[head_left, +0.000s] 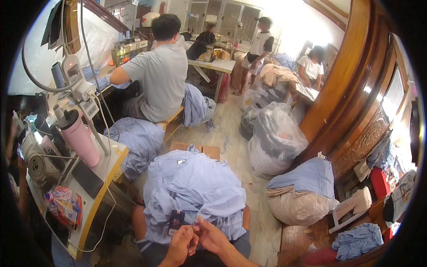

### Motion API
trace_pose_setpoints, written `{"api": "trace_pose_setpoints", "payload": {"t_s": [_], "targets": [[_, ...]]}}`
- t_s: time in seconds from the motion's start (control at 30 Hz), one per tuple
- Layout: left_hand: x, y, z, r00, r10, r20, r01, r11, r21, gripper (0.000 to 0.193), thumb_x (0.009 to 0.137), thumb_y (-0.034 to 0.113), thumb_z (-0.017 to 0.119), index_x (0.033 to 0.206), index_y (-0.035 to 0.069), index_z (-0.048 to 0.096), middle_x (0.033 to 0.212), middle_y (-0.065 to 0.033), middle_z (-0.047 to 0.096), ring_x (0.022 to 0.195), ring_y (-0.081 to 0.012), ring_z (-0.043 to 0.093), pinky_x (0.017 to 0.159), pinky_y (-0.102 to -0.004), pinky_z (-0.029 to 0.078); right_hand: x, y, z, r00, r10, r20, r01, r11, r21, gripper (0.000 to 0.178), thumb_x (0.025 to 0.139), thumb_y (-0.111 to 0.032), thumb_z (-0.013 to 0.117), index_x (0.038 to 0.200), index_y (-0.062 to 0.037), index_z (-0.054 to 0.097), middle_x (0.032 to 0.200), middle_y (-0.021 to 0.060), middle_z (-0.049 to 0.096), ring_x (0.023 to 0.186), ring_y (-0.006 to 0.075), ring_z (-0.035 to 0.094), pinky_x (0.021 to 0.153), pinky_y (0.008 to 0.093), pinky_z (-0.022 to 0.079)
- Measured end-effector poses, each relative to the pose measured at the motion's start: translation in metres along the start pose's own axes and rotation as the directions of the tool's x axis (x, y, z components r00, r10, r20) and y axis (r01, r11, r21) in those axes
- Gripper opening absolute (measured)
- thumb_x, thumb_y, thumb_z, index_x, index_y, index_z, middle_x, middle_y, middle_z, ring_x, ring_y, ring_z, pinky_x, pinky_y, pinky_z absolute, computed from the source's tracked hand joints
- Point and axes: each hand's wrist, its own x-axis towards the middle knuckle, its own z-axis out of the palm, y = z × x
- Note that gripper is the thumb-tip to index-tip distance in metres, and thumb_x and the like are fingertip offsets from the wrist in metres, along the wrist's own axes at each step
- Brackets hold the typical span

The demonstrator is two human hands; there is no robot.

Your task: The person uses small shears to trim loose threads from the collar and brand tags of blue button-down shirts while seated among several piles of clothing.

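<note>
A large heap of light blue cloth garments [191, 178] rests on my lap. My left hand [181, 245] and my right hand [213, 236] meet at the near edge of this heap. Both have fingers and thumb pinched together, the tips nearly touching. Whatever lies between them is too small to make out. Just beyond my left fingers a dark blue hang tag [176, 222] with pale print lies against the cloth. A second, smaller dark label [173, 195] shows higher up on the heap.
At my left, a sewing table [106, 178] holds a pink tumbler [80, 138], a black phone [87, 178] and a colourful packet [64, 204]. A person in grey [162, 80] sits ahead. Bagged cloth [275, 138] and a blue-topped bundle [302, 191] stand at right.
</note>
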Motion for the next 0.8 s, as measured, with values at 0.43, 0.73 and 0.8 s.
{"api": "trace_pose_setpoints", "payload": {"t_s": [0.43, 0.73, 0.8], "targets": [[0.003, 0.006, 0.005, 1.0, 0.024, 0.015, -0.026, 0.993, 0.118, 0.029, 0.109, 0.035, 0.053, 0.117, 0.008, 0.062, 0.071, 0.0011, 0.057, 0.045, -0.005, 0.043, 0.04, -0.0207, 0.032, 0.01, -0.001, -0.017, 0.991, 0.082, 0.104, -0.088, 0.995, 0.046, 0.026, 0.105, -0.029, 0.064, 0.111, -0.0031, 0.065, 0.098, 0.0047, 0.065, 0.098, 0.0168, 0.061, 0.093, 0.0334, 0.05], [0.014, 0.005, 0.013, 0.987, -0.072, 0.146, 0.076, 0.997, -0.021, 0.031, 0.113, 0.032, 0.045, 0.132, 0.009, 0.051, 0.086, -0.0032, 0.056, 0.054, -0.0071, 0.044, 0.047, -0.0247, 0.041, 0.007, -0.033, -0.003, 0.972, 0.075, 0.222, -0.056, 0.994, -0.09, 0.03, 0.106, -0.04, 0.06, 0.107, -0.0105, 0.064, 0.086, 0.0003, 0.06, 0.08, 0.0153, 0.059, 0.075, 0.0312, 0.053], [0.014, -0.002, 0.012, 0.984, -0.07, 0.164, 0.07, 0.998, 0.01, 0.04, 0.112, 0.039, 0.043, 0.134, 0.006, 0.05, 0.091, -0.0079, 0.057, 0.05, -0.0082, 0.042, 0.047, -0.0248, 0.044, 0.0, -0.029, 0.017, 0.998, -0.062, -0.009, 0.061, 0.994, -0.09, 0.028, 0.105, -0.038, 0.063, 0.108, -0.0104, 0.066, 0.086, 0.0003, 0.061, 0.077, 0.0128, 0.058, 0.074, 0.0301, 0.053]]}}
